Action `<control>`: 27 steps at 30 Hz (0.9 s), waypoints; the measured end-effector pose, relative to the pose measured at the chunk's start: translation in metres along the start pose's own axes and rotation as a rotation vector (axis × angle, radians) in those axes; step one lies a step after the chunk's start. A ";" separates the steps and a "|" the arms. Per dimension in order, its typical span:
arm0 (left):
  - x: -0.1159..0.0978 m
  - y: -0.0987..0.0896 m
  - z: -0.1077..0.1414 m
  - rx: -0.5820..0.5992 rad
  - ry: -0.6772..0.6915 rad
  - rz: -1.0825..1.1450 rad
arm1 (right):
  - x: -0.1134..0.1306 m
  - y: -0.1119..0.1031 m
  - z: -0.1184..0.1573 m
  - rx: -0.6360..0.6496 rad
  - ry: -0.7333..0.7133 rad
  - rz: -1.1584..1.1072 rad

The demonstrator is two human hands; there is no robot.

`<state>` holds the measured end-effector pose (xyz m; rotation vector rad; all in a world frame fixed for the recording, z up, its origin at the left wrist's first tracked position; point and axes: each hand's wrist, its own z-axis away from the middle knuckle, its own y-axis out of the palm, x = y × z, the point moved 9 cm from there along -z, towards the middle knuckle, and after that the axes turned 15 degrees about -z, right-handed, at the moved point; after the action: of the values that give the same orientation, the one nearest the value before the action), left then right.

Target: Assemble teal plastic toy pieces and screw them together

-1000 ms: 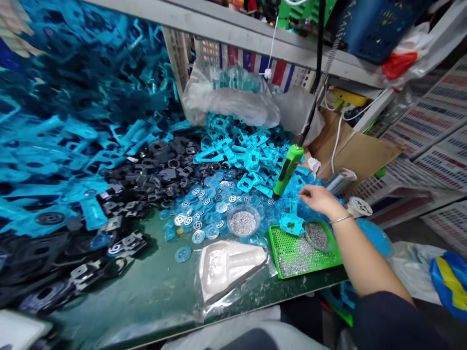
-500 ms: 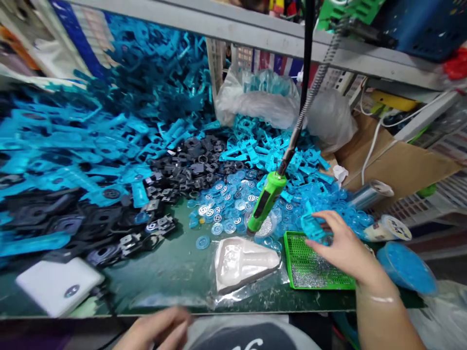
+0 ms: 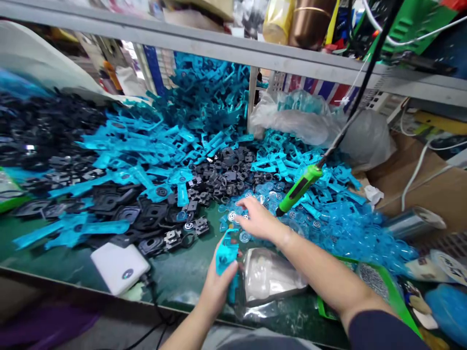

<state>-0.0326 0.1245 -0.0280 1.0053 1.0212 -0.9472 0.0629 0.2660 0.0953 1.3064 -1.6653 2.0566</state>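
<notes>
My left hand (image 3: 216,282) is closed around a bright blue plastic part (image 3: 226,255), held above the front of the bench. Its thumb lies across the part, and the other fingers are mostly behind it. Over the pile of clear blue discs reaches my right hand (image 3: 258,219), thumb and forefinger apart, close to a disc with a silver swirl (image 3: 232,216). Nothing shows between those fingers. A green electric screwdriver (image 3: 298,189) hangs at a slant just right of this hand. Below the right forearm lies a pale moulded block in clear wrap (image 3: 270,277).
Heaps of blue plastic parts (image 3: 146,141) and black parts (image 3: 228,170) cover the back and left. A white box (image 3: 119,267) with a cable sits at the front left. The green tray (image 3: 396,296) of screws is at right, partly behind my forearm. A metal shelf beam (image 3: 219,46) crosses above.
My right hand has moved left from the tray to the discs and has let go of its blue part. My left hand has risen from the bench edge and holds a blue part. The view has shifted left.
</notes>
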 end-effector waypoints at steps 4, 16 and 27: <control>-0.001 -0.012 -0.008 -0.047 -0.121 0.146 | -0.026 0.011 -0.090 -0.146 0.192 0.145; -0.010 -0.005 -0.030 0.083 -0.163 0.353 | -0.061 -0.047 -0.101 -0.185 0.167 -0.151; -0.034 0.042 -0.030 0.233 -0.095 0.389 | 0.013 -0.074 0.100 -0.131 -0.381 -0.342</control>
<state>-0.0075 0.1686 0.0072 1.2852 0.6128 -0.7915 0.1521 0.2012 0.1544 1.8716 -1.5398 1.5500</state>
